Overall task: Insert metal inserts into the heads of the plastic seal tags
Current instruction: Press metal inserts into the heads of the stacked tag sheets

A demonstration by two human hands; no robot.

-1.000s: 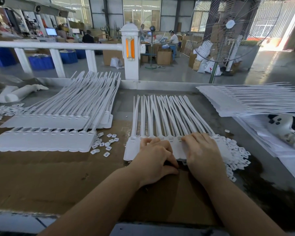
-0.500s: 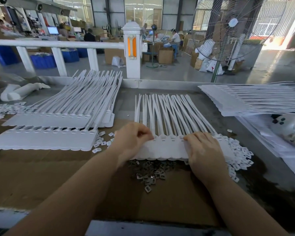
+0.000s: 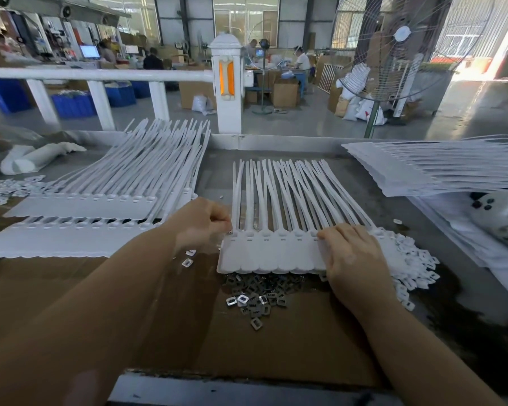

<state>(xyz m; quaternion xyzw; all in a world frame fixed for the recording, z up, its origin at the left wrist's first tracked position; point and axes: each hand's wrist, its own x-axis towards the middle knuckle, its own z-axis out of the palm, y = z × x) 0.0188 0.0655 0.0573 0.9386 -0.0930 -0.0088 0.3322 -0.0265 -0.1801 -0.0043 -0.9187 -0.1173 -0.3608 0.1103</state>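
Head view: white seal-tag strip (image 3: 272,253), tails fanned away; left hand (image 3: 201,222) pinches its left corner, right hand (image 3: 354,253) presses flat on it above metal inserts (image 3: 255,300).

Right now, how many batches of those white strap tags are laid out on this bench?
4. Far-left row; near-left row in front of it; middle row by the metal inserts; right stack. Stacked layers may hide more.

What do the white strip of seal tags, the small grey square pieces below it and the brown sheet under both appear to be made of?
White strip of seal tags: matte moulded plastic, probably. Small grey square pieces: shiny, likely stamped metal. Brown sheet: dull and fibrous, apparently cardboard.
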